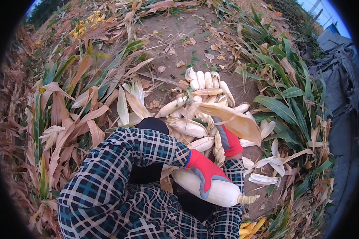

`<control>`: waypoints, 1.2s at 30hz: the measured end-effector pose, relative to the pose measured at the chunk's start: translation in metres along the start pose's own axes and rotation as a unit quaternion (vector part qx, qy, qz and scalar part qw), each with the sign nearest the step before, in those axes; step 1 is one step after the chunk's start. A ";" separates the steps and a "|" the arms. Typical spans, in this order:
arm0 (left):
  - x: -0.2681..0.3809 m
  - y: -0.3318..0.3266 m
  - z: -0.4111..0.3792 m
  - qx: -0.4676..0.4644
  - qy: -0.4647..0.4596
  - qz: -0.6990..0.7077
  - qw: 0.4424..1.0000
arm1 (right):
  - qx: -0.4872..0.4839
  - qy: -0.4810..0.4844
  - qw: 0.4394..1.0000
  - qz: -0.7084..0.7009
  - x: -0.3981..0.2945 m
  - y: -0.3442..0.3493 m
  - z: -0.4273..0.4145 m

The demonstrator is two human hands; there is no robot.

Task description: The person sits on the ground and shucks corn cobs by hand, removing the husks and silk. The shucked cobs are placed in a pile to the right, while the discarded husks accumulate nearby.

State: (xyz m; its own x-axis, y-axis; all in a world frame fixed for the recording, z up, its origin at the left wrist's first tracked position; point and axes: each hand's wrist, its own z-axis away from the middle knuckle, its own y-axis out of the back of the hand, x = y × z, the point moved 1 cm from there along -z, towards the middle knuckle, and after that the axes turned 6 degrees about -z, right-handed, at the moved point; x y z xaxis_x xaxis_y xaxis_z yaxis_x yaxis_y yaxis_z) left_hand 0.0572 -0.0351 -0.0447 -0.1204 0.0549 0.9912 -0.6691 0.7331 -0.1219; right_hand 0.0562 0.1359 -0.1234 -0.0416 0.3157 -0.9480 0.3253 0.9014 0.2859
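My left hand (208, 174), in a red and grey work glove, is closed around a large ear of corn in pale husk (191, 182), its stalk stub pointing right. Beyond it, my right hand (229, 139), gloved alike, reaches up and is partly covered by a broad dry husk leaf (236, 118); its fingers are hidden, so I cannot tell what it grips. A heap of husked-over corn ears (188, 127) lies on the ground in front of me, around the right hand.
Cut corn stalks with dry leaves (68, 113) lie to the left, greener stalks (281, 104) to the right. Bare yellow cobs show at the far left (88, 24) and bottom right (251, 228). Dark sheeting (341, 119) runs along the right edge.
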 end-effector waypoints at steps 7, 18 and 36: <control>0.028 0.038 0.035 0.262 -0.080 -0.030 0.961 | 0.086 -0.327 0.842 -0.421 -0.022 0.037 0.037; 0.030 0.065 0.037 0.387 -0.061 -0.717 0.576 | -0.114 -0.247 0.687 -0.674 -0.071 -0.001 0.109; 0.013 0.069 -0.008 0.475 -0.032 0.089 0.875 | 0.196 -0.080 0.933 -0.292 -0.090 0.021 0.112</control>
State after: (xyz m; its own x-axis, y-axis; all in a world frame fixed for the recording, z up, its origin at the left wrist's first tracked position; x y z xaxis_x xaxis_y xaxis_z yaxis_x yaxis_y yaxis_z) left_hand 0.0157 0.0215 -0.0401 -0.3058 0.0509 0.9507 -0.9395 -0.1782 -0.2926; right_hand 0.1725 0.0928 -0.0479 -0.1888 -0.2710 -0.9439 0.6134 0.7181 -0.3289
